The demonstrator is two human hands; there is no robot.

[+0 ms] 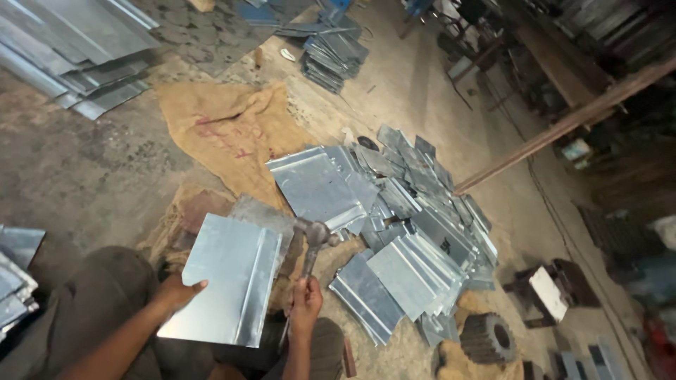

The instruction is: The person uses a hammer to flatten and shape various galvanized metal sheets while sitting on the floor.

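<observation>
My left hand grips the left edge of a folded galvanised sheet-metal piece held flat over my lap. In my right hand is the handle of a metal hammer. Its head hangs just beyond the sheet's upper right corner. A second sheet lies partly under the held one. Ahead of the hammer, a big pile of similar bent sheet pieces spreads across the floor.
Brown burlap sacking covers the concrete floor ahead. More sheet stacks lie at top left, far centre and left edge. A rusty long bar slants at right. A gear-like metal block and a small stand sit at lower right.
</observation>
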